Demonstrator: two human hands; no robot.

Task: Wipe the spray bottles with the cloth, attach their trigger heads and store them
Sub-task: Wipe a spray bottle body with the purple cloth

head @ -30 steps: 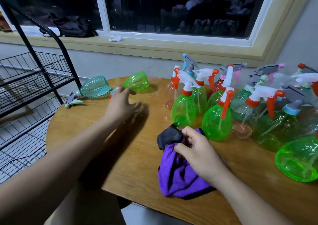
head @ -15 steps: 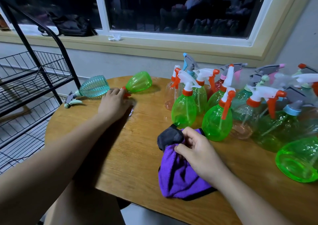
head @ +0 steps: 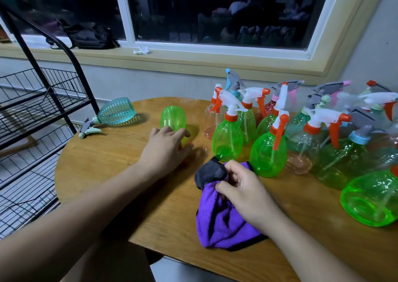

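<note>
Head view: 1 green spray bottle (head: 173,118) lies on the table (head: 103,156), long axis near-far, base far. The left hand (head: 165,146) curls over its neck end. To the near right, the right hand (head: 245,192) clutches the purple cloth (head: 221,223).

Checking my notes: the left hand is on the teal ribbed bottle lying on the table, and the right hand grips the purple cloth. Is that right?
Not quite. The left hand holds the green bottle lying on its side, not the teal ribbed bottle, which lies untouched farther left. The right hand does grip the purple cloth. The head view shows it.
</note>
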